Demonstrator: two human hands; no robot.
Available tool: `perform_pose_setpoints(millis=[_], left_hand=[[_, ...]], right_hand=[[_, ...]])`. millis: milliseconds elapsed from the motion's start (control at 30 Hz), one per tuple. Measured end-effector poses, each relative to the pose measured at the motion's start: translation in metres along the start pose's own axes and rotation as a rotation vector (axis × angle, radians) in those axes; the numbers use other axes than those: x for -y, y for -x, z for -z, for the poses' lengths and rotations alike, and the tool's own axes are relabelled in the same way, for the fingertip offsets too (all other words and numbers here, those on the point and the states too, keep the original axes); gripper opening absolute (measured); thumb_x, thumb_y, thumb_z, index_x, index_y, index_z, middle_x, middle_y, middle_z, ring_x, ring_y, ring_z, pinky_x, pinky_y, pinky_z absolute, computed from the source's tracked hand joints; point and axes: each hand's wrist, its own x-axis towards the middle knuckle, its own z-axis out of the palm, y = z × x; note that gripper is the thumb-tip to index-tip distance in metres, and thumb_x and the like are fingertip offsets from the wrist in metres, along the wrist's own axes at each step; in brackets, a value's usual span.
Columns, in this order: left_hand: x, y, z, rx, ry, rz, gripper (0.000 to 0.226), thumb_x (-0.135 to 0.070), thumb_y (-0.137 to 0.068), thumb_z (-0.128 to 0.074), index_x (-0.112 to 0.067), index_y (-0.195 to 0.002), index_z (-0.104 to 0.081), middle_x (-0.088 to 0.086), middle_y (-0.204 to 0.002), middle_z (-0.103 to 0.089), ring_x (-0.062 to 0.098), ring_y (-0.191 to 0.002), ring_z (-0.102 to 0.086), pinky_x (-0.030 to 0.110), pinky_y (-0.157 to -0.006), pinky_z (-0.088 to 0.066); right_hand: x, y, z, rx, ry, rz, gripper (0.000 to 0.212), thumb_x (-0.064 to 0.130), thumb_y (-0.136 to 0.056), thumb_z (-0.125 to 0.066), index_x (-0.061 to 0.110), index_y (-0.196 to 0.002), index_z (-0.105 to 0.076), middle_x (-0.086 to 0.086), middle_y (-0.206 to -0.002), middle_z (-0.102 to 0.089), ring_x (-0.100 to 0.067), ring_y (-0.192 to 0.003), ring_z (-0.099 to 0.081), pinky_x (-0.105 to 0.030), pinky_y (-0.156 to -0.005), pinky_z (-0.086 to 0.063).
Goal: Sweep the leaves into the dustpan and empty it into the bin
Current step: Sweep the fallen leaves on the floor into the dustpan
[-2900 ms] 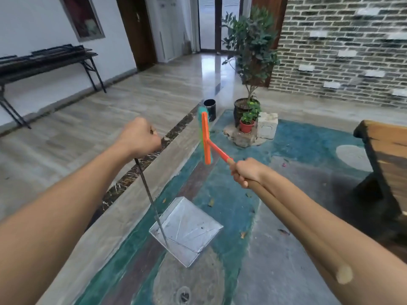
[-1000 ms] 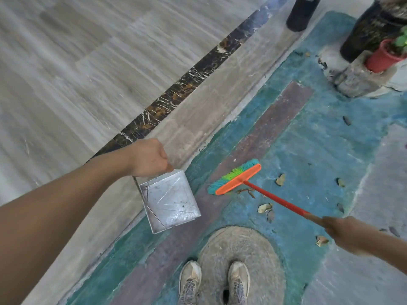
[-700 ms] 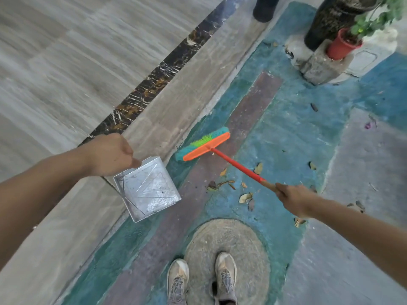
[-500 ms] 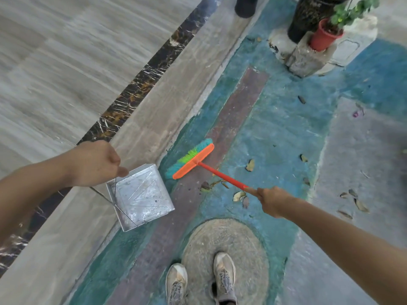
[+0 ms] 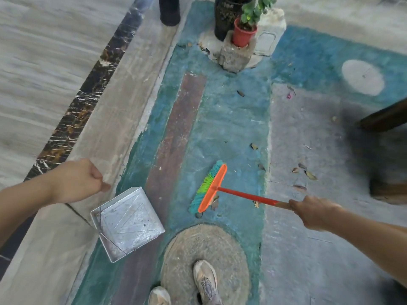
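My left hand (image 5: 76, 180) is closed on the thin wire handle of a square metal dustpan (image 5: 127, 223), which sits at the lower left on the painted floor. My right hand (image 5: 312, 213) grips the red stick of an orange broom (image 5: 209, 188) with green and teal bristles. The broom head stands on the teal paint, to the right of the dustpan and apart from it. A few dry leaves (image 5: 214, 202) lie right at the broom head. More leaves (image 5: 305, 171) are scattered farther right. A black cylindrical bin (image 5: 169, 9) stands at the top.
A big black plant pot (image 5: 224, 16) and a small red pot (image 5: 242, 35) on a stone block stand at the top centre. A dark wooden bench (image 5: 385, 117) juts in at the right. My feet (image 5: 206, 282) stand on a round worn patch.
The broom head has swung from left of the brown stripe to its right, behind the leaves. My right hand moved right. The view shifted, and the dustpan stays low at the left.
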Motion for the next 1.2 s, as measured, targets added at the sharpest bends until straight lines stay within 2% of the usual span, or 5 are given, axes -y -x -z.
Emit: perform_pose_setpoints(millis=[467, 567, 833, 1100, 1200], left_hand=[[-0.153, -0.057, 0.025, -0.034, -0.05, -0.11, 0.059, -0.026, -0.085, -0.07, -0.013, -0.041, -0.032, 0.003, -0.047, -0.034, 0.022, -0.05, -0.039, 0.029, -0.056, -0.035], [-0.188, -0.071, 0.024, -0.026, -0.072, -0.145, 0.055, -0.026, -0.087, -0.068, -0.014, -0.045, -0.034, 0.002, -0.045, -0.032, 0.021, -0.046, -0.034, 0.029, -0.052, -0.032], [-0.254, -0.13, 0.002, -0.085, -0.095, -0.14, 0.047, -0.018, -0.084, -0.067, -0.014, -0.05, -0.034, 0.003, -0.048, -0.027, 0.022, -0.049, -0.027, 0.028, -0.053, -0.026], [-0.264, -0.165, -0.023, -0.142, -0.067, -0.116, 0.053, -0.028, -0.086, -0.066, -0.014, -0.046, -0.034, -0.004, -0.037, -0.03, 0.021, -0.044, -0.034, 0.026, -0.051, -0.033], [-0.269, -0.167, -0.027, -0.168, -0.144, -0.157, 0.056, -0.032, -0.085, -0.066, -0.013, -0.044, -0.033, -0.003, -0.037, -0.03, 0.024, -0.045, -0.035, 0.026, -0.052, -0.038]], right_hand=[[-0.116, 0.058, -0.097, 0.018, -0.551, -0.287, 0.035, 0.05, -0.096, -0.032, 0.038, -0.114, -0.06, 0.013, -0.084, -0.066, -0.008, -0.071, -0.06, -0.031, -0.062, -0.049], [-0.128, 0.031, -0.103, -0.04, -0.683, -0.382, 0.035, 0.046, -0.096, -0.035, 0.033, -0.115, -0.061, 0.007, -0.088, -0.069, -0.013, -0.07, -0.063, -0.035, -0.068, -0.054], [-0.125, -0.105, -0.022, -0.135, -1.0, -0.369, 0.039, 0.011, -0.091, -0.035, 0.007, -0.128, -0.045, -0.012, -0.076, -0.056, -0.022, -0.041, -0.059, -0.02, -0.029, -0.039], [-0.093, -0.169, 0.042, -0.075, -0.991, -0.319, 0.041, 0.016, -0.097, -0.043, 0.002, -0.136, -0.045, -0.017, -0.097, -0.063, -0.023, -0.045, -0.059, -0.023, -0.032, -0.041], [-0.081, -0.147, 0.03, -0.038, -0.953, -0.256, 0.051, 0.01, -0.091, -0.041, 0.007, -0.142, -0.04, -0.015, -0.107, -0.062, -0.021, -0.062, -0.058, -0.026, -0.048, -0.047]])
